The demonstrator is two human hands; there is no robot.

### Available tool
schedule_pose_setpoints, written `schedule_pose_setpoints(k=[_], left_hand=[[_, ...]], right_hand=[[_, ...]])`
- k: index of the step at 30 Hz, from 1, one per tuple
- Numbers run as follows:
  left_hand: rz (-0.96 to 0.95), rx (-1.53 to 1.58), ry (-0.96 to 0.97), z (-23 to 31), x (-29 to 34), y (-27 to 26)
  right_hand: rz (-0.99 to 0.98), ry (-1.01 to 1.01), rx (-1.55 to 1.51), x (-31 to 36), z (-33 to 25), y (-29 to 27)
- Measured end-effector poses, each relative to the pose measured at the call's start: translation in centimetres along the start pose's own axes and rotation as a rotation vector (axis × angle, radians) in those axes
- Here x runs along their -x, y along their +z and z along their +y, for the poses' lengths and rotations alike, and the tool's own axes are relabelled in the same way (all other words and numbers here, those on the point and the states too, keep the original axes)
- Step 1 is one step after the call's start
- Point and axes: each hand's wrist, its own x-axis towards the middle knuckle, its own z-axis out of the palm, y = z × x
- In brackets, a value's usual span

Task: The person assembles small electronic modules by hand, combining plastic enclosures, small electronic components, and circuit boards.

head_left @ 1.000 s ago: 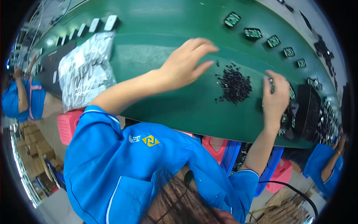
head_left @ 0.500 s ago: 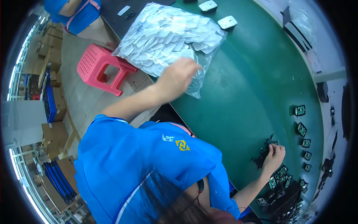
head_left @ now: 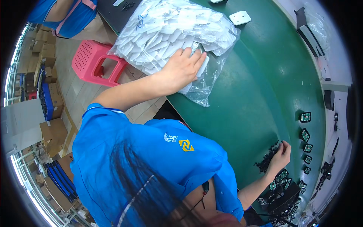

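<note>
A large clear plastic bag [head_left: 130, 41], filled with flat white plastic covers [head_left: 172, 28], lies across the far left of the green table. My left hand [head_left: 183, 70] rests at its near side, fingers apart over the covers; one white cover [head_left: 203, 68] shows beside the fingers, and the thumb is hidden. At the right, my right hand [head_left: 279, 160] is by a small heap of tiny black parts [head_left: 266, 159]. Its thumb and fingertips are pinched together, with a small dark bit showing at them.
Black housings with green circuit boards [head_left: 305, 117] stand in a row along the right edge. More lie near a black box [head_left: 281, 202] below my right hand. A white cover [head_left: 240, 17] sits at the far side. Left are a pink stool [head_left: 85, 62] and another person's blue sleeve [head_left: 81, 17].
My left hand has come down onto the covers in the bag, its fingers spreading out. My right hand stays at the black heap, moved only slightly. The whole view has shifted a little.
</note>
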Motion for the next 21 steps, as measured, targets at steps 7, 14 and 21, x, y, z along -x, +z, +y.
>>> schedule_pose_setpoints(k=[7, 14, 21], left_hand=[[0.412, 0.217, -0.040, -1.1, -0.9, -1.0], [0.260, 1.267, -0.033, 8.3, -3.2, -4.7], [0.149, 1.379, 0.253, 13.8, -7.0, -3.2]], right_hand=[[0.009, 0.098, -0.690, -0.4, -5.7, 2.0], [-0.233, -0.004, -1.145, 0.6, -12.8, 1.9], [-0.252, -0.063, -1.101, 1.3, -12.7, 1.5]])
